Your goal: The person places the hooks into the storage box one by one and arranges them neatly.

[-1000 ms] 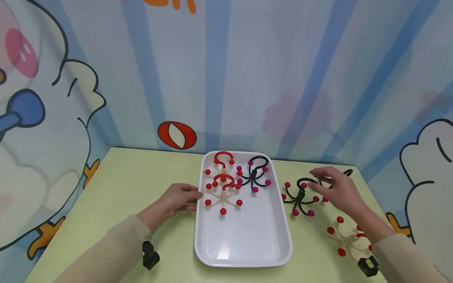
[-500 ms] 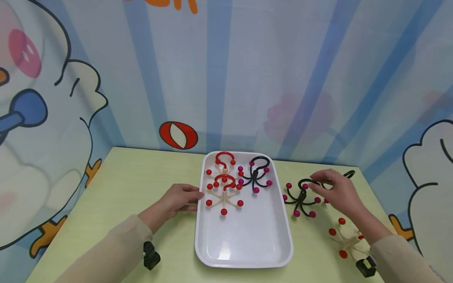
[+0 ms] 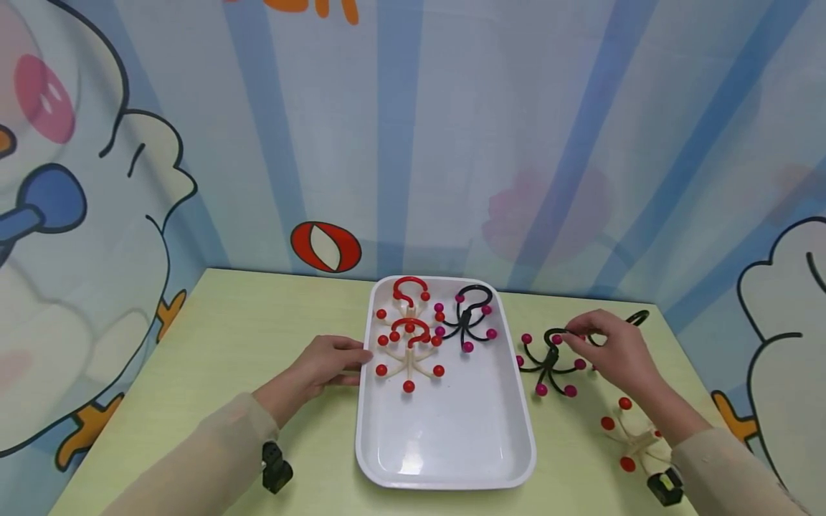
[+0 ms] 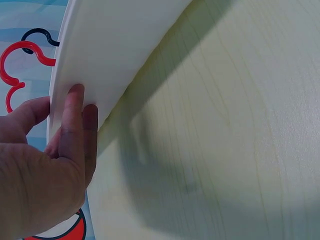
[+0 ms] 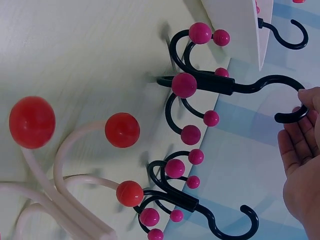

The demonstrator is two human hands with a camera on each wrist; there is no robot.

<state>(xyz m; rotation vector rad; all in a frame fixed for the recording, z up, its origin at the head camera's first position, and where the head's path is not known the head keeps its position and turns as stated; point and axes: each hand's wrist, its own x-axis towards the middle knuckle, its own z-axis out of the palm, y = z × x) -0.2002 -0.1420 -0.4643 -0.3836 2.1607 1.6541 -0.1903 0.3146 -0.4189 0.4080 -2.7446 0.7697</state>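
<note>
My left hand (image 3: 323, 369) grips the left rim of a white tray (image 3: 445, 444). In the left wrist view, the thumb lies at the rim and the fingers press the outer wall. Right of the tray, my right hand (image 3: 616, 347) pinches the curved hook of a black multi-arm hanger (image 3: 551, 360) with pink ball tips; its arms rest on the table. A second black hanger (image 5: 180, 197) stands beside it, partly hidden by the hand in the head view. Nearer my right forearm is a cream hanger (image 3: 637, 443) with red balls, partly covered by the wrist camera.
Inside the tray, two cream hangers with red hooks (image 3: 413, 324) stand one behind the other at the left. One black hanger (image 3: 464, 319) stands at the back right. A printed cloth wall (image 3: 439, 143) rises behind the pale wood table (image 3: 271, 308).
The thumb and fingers of my right hand have drawn slightly closer around the black hanger's hook. My left hand stays at the tray. The head view has shifted slightly.
</note>
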